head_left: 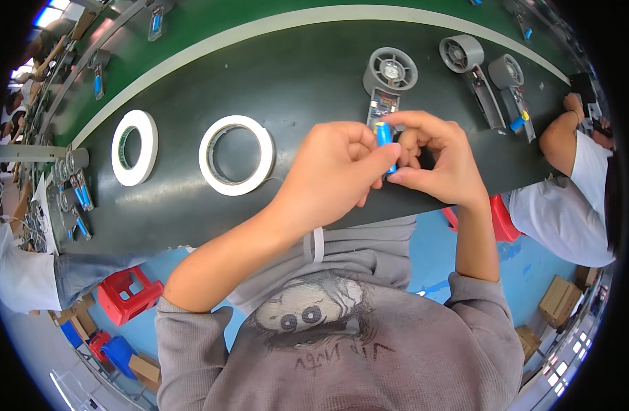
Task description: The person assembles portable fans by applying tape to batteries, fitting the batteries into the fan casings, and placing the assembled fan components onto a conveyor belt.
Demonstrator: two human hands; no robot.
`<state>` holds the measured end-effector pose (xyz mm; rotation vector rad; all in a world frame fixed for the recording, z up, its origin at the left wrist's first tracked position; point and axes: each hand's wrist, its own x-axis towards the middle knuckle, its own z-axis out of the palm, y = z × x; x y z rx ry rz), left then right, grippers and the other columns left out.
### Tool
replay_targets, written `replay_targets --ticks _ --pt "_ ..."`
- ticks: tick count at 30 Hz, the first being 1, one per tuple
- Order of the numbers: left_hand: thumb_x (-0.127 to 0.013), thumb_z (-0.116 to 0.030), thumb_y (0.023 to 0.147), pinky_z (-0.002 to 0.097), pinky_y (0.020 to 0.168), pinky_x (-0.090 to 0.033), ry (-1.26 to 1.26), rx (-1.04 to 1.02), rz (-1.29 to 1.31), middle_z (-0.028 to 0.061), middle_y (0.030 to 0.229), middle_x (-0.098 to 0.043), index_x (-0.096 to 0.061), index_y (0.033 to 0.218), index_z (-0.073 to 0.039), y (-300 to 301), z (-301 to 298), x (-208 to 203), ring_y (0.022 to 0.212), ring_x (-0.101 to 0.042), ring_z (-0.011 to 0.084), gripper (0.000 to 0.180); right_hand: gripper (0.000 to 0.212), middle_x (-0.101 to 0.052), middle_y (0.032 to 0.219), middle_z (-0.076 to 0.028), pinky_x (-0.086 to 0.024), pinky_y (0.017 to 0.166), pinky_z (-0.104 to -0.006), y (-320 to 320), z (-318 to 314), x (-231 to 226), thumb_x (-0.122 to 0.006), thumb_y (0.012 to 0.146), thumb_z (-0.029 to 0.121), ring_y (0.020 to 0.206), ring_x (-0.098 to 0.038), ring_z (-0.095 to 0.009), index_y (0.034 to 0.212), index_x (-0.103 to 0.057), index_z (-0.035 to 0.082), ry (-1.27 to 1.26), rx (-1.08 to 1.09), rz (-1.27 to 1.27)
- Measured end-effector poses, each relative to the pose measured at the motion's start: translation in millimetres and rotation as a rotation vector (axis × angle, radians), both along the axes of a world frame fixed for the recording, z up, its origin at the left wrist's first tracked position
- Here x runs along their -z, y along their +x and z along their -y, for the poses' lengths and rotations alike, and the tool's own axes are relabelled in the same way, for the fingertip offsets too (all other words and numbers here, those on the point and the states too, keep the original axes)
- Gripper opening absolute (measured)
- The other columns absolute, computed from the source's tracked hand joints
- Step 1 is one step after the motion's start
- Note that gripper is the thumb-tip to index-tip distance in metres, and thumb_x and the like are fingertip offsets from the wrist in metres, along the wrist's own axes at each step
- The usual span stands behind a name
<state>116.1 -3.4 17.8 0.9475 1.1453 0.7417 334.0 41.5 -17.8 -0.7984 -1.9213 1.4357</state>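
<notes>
Both hands meet over the near edge of the dark workbench. A blue cylindrical battery stands between them, its top end yellowish. My left hand pinches it with thumb and fingers from the left. From the right, my right hand curls round, index finger at the battery's top and thumb near its bottom end. Just beyond my fingers lies a grey handheld fan body, with a round fan head and an opened handle showing a circuit board. The handle's near end is hidden behind my hands.
Two rolls of white tape, one nearer and one farther left, lie on the bench. More grey fans are at the right, close to a co-worker's arm. A red stool stands at lower left.
</notes>
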Motion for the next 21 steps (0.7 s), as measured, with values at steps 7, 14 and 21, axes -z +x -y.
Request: replay_targets --ticks 7,14,21 --pt "-0.071 -0.001 0.079 0.0343 0.071 -0.048 0.803 -0.109 -0.770 0.0121 0.089 -0.062 -0.065 0.102 0.000 -90.7 37.9 7.0 0.080 -0.062 0.0233 0.024 0.064 -0.061 0.069 0.002 -0.035 0.052 -0.0187 -2.1 0.3 9.3 -0.094 0.066 0.005 0.054 -0.049 -0.002 0.124 -0.067 0.001 0.028 0.125 -0.024" --pt "-0.082 -0.010 0.080 0.0400 0.087 -0.032 0.883 0.137 -1.040 0.0031 0.103 -0.068 -0.071 0.103 -0.008 -104.5 46.8 21.7 0.093 -0.061 0.0226 0.025 0.068 -0.062 0.068 0.001 -0.033 0.051 -0.0188 -16.6 -8.2 20.1 -0.097 0.065 0.007 0.053 -0.047 -0.002 0.126 -0.068 0.000 0.079 0.090 -0.020" --pt "-0.086 -0.010 0.074 0.0374 0.082 -0.033 0.968 0.126 -0.840 0.0044 0.094 -0.071 -0.075 0.101 -0.007 -70.2 34.4 28.8 0.086 -0.064 0.0212 0.029 0.069 -0.062 0.067 0.001 -0.033 0.051 -0.0190 -20.0 -6.9 29.3 -0.098 0.065 0.009 0.053 -0.047 -0.001 0.127 -0.069 -0.001 0.043 0.104 -0.023"
